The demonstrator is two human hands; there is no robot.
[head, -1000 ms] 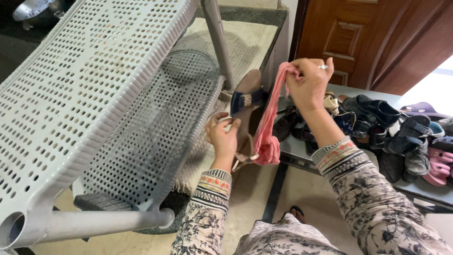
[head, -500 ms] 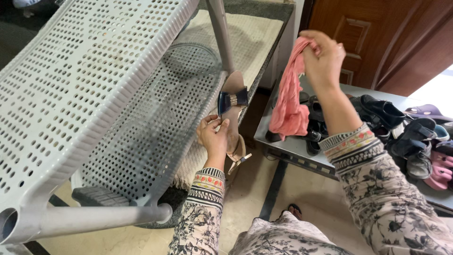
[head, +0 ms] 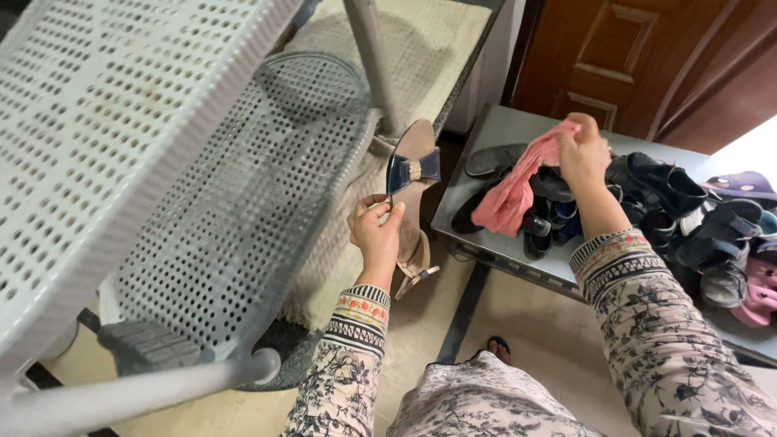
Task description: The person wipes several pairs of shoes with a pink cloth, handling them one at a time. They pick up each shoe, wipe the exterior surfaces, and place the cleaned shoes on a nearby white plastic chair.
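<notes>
My left hand (head: 377, 229) grips a tan heeled sandal (head: 413, 194) with a dark blue bow strap, holding it upright beside the lower shelf of a grey perforated rack (head: 243, 218). My right hand (head: 583, 150) is closed on a pink cloth (head: 514, 190), which hangs down onto a pile of dark shoes (head: 639, 202). The shoes lie on a low grey platform (head: 502, 129) to the right.
The rack's upper shelf (head: 105, 121) fills the left of the view, over a cream mat (head: 437, 40). A brown wooden door (head: 647, 57) stands behind the shoe pile. A pink sandal (head: 757, 295) lies at the far right. My foot (head: 498, 350) shows on the tiled floor.
My right hand has lowered the pink cloth from raised height down onto the shoe pile. My left hand has kept hold of the sandal, away from the cloth.
</notes>
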